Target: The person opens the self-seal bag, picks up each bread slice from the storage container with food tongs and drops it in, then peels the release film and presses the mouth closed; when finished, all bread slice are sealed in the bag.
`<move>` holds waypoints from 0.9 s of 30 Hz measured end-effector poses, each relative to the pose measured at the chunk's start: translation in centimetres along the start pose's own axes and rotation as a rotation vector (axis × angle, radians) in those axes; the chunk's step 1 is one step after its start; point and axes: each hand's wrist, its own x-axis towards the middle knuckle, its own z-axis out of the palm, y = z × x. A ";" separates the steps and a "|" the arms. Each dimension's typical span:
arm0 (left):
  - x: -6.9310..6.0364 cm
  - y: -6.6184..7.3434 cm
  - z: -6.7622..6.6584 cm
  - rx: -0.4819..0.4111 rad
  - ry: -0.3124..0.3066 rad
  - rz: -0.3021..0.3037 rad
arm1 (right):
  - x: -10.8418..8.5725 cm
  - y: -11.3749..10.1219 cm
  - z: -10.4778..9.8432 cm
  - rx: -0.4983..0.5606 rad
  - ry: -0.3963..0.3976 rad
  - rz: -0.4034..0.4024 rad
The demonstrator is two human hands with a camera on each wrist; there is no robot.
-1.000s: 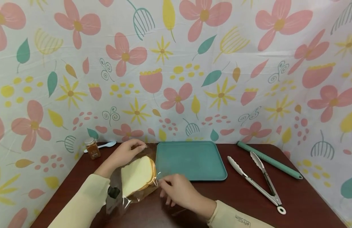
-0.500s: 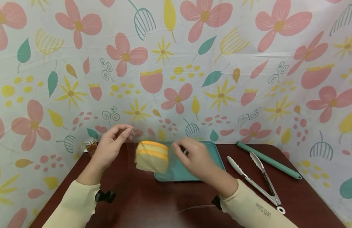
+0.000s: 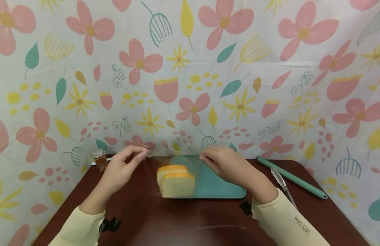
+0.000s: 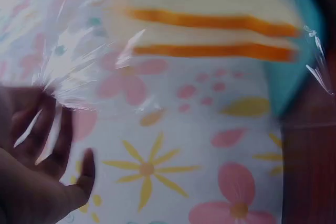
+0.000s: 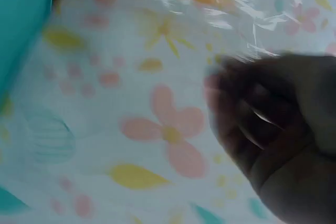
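Observation:
Slices of white bread with orange crusts [image 3: 178, 186] hang inside a clear plastic bag [image 5: 220, 17], held up between my two hands. My left hand [image 3: 120, 171] pinches the gathered film on the left side; the left wrist view shows creases running out from those fingertips. On the other side, my right hand [image 3: 226, 167] grips the bag with curled fingers. The slices are blurred and hang in front of the teal tray [image 3: 222, 186], covering its left part. How the bag's mouth lies cannot be made out.
A small jar with a metal lid [image 3: 100, 160] stands at the back left, hiding most of a pale spoon [image 3: 93, 163]. On the right lie metal tongs [image 3: 281, 181], partly behind my right forearm, and a green rod [image 3: 292, 177]. A floral cloth [image 3: 190, 78] hangs behind the table [image 3: 140, 208].
The bagged bread has risen from the table and shifted right, turning from lying flat to hanging. Both hands have lifted; the right hand has moved right and up to the bag's far side.

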 end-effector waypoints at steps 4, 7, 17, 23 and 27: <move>-0.4 -0.6 0.2 -0.043 0.006 -0.007 | -0.2 0.7 -0.1 0.057 -0.060 0.012; -0.4 -0.5 0.1 -0.075 -0.011 0.004 | 0.0 0.7 -0.4 0.120 -0.019 -0.009; -1.7 -0.7 -0.4 -0.150 0.022 0.021 | -1.7 1.4 -0.3 0.675 -0.281 0.246; -2.3 -1.5 -0.6 -0.117 -0.024 0.015 | -2.6 1.9 1.8 0.831 -0.323 0.331; -2.7 -2.1 -0.7 -0.087 -0.041 0.019 | -3.1 2.0 2.7 0.874 -0.260 0.373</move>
